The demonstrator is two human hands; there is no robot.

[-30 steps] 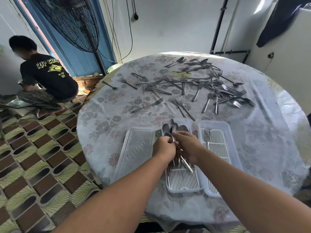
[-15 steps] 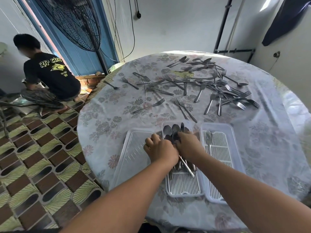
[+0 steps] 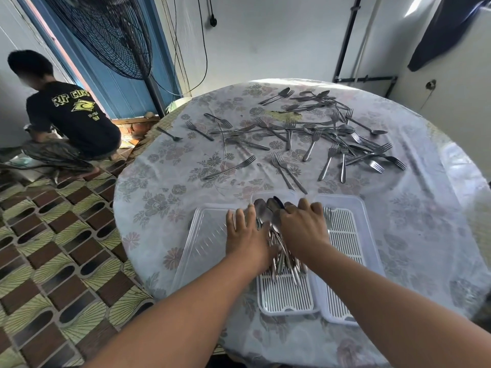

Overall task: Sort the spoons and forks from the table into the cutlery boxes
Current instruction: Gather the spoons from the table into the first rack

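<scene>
A round table under a pale floral cloth fills the room. Just left of the hands lies a clear plastic tray, nothing visible in it. The left hand and right hand rest with loosely spread fingers on a bundle of steel spoons in the middle white slatted box. The right box seems to hold one fork. Beyond the hands, many scattered forks and spoons remain, so I judge the sorting under half done.

The single wide-angle head camera looks forward and steeply down from just above the near edge of the round table covered in a pale floral plastic cloth, close over both forearms at 6 o'clock, facing the white wall at 12 o'clock.
</scene>
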